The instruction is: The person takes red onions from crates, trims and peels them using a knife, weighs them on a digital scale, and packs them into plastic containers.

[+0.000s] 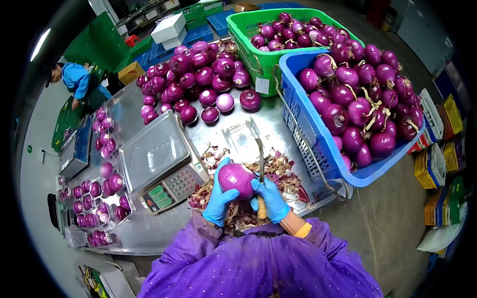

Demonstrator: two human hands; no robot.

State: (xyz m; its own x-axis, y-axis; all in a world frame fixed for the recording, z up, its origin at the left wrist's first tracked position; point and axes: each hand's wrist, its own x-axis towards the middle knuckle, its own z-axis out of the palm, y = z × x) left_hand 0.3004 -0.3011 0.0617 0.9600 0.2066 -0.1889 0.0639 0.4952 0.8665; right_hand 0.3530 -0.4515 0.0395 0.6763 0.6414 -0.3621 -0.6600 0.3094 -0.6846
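Observation:
My left hand (217, 201), in a blue glove, is wrapped round a large red onion (235, 181) held above the table edge. The onion's skin looks smooth and shiny purple. In my right hand (272, 200), also gloved, is a knife (261, 158) with a wooden handle, its long dark blade pointing up and away from me. The right fingertips are close beside the onion; whether they touch it I cannot tell. Beneath both hands lies a heap of dry onion skins and trimmings (283, 175).
A weighing scale (158, 148) stands left, with packed onions (102, 204) beyond. Loose onions (201, 74) are piled at the back. A blue basket (310, 149) and a green basket (266, 62), both full of onions, stand right. A person in blue (76, 79) works at far left.

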